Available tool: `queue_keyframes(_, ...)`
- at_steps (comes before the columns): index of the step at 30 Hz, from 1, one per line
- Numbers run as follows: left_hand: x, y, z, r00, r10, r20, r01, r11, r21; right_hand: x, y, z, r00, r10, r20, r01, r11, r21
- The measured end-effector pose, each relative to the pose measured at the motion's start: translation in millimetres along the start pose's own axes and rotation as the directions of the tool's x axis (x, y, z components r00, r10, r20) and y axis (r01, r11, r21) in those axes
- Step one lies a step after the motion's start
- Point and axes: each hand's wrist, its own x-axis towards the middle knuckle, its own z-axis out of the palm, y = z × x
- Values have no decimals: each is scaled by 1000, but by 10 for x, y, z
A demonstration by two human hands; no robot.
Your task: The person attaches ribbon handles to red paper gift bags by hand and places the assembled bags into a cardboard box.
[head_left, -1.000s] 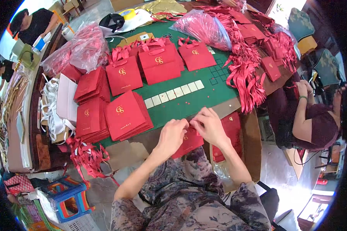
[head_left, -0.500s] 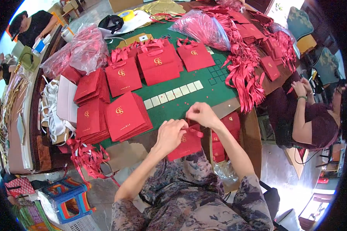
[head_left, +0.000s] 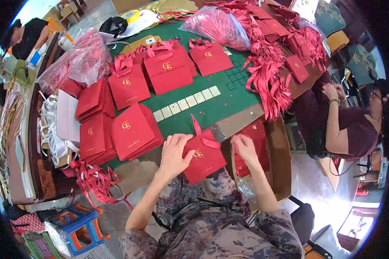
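A small red paper gift bag (head_left: 205, 160) with a gold emblem leans at the table's near edge, over my lap. One ribbon loop (head_left: 196, 125) sticks up from its top, and another ribbon part hangs across its front. My left hand (head_left: 175, 151) grips the bag's left edge, thumb on the front and fingers near the upper corner. Just right of the bag, my right hand (head_left: 245, 149) is apart from it, fingers loosely bent and holding nothing I can see. Below that hand, a cardboard box (head_left: 281, 162) holds more red bags (head_left: 251, 134).
Stacks of red bags (head_left: 135, 133) lie left on the green mat (head_left: 194, 114); other bags (head_left: 168, 69) with ribbon handles lie behind. Bundled red ribbons (head_left: 270, 97) hang at the right edge. A plastic bag (head_left: 216, 28) lies farther back. A co-worker (head_left: 350, 121) sits at right.
My right hand has left the ribbon and moved right and down toward the box. My left hand has shifted from the ribbon to the bag's left edge. The ribbon loop now stands free.
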Motion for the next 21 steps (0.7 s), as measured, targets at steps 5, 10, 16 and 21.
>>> queue_keyframes(5, -108, 64, -68, 994, -3, -108, 10, 998, 65, 91, 676, 223, 742, 653, 152, -669, 734, 115)
queue_keyframes(10, -232, 27, -33, 985, -32, -168, 61, 983, 172, 352, 871, 359, 740, 561, 373, -672, 644, 365)
queue_keyframes(16, -326, -25, 49, 981, -62, -181, 88, 986, 140, 217, 672, 470, 921, 378, 89, -370, 783, 500)
queue_keyframes(21, -392, -31, 28, 977, -78, -198, 109, 982, 153, -271, 149, 313, 941, 92, -327, 110, 830, 548)
